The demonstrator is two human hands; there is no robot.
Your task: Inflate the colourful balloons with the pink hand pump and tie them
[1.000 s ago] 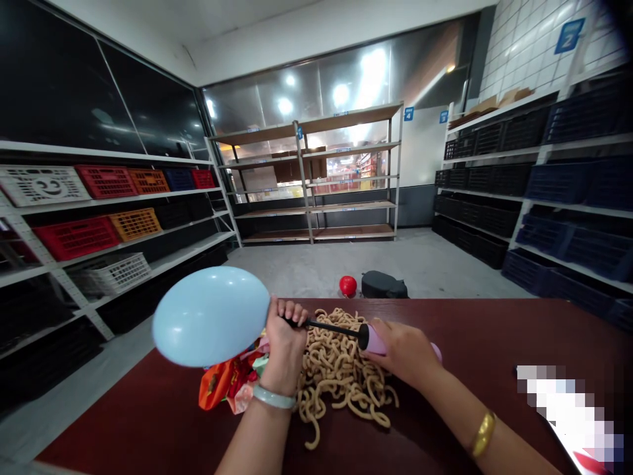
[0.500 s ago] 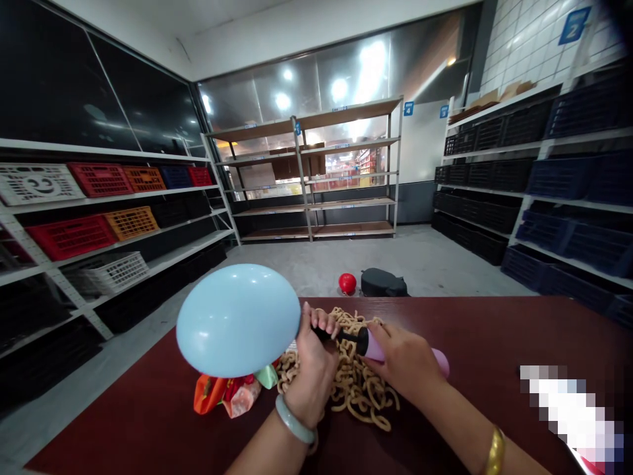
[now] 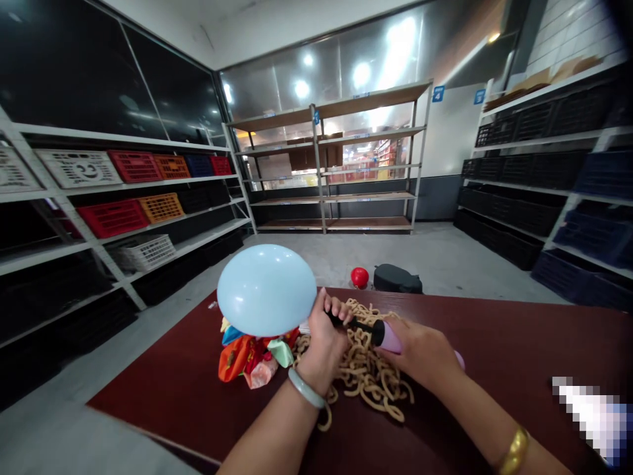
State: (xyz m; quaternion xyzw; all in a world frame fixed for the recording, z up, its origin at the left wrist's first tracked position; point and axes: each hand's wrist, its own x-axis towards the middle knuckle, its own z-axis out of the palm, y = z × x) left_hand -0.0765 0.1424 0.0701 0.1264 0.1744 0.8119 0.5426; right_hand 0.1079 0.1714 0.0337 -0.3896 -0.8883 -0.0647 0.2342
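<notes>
A light-blue inflated balloon [image 3: 267, 290] sits at the black front end of a hand balloon pump [image 3: 391, 338]. My left hand [image 3: 326, 333] is closed around that black end, beside the balloon's neck, which its fingers hide. Wrapped round the pump's lilac body is my right hand [image 3: 420, 353]; a short black rod shows between the two hands. Beneath them lies a heap of tan, cord-like curled pieces [image 3: 376, 389]. Crumpled colourful fabric or wrapper pieces [image 3: 247, 359], orange, red, green and pink, lie under the balloon.
The dark red table [image 3: 198, 389] carries all this. A blurred, pixelated object [image 3: 593, 415] is at its right. Beyond the far edge, a red ball-like thing [image 3: 359, 278] and a dark bag-like object [image 3: 397, 279] are on the floor. Shelves with crates [image 3: 119, 218] line the sides.
The view has swung left, so the scene sits further right. The balloon looks somewhat smaller in the picture. Both hands keep their hold on the pump.
</notes>
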